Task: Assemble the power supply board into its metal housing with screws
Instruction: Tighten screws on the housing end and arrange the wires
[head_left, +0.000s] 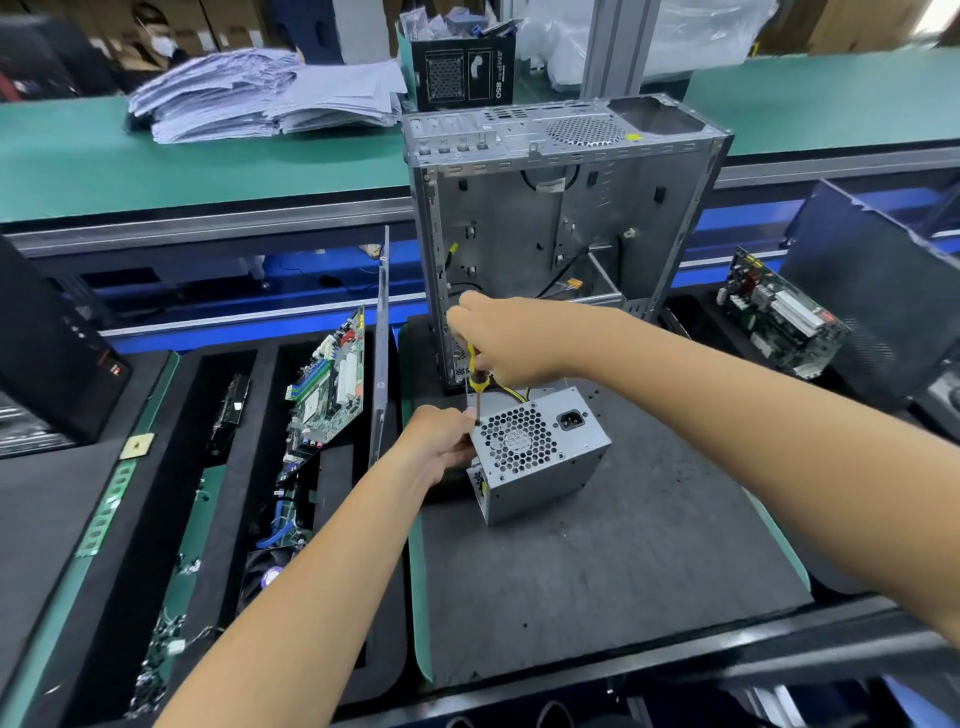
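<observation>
PSU: I see the power supply housing (537, 452) on the dark mat (597, 571), fan grille up.
Right hand (506, 340): fingers grip the yellow screwdriver (477, 382), tip at the housing's left corner.
Left hand (441, 441): fingers curled against that corner, hiding the screw.
Behind: open PC case (550, 218), upright, close.
Left: motherboard (327, 389) in a foam tray.

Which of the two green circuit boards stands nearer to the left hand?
The motherboard leaning in the black foam tray, beside the left hand; the other board stands far right.
</observation>
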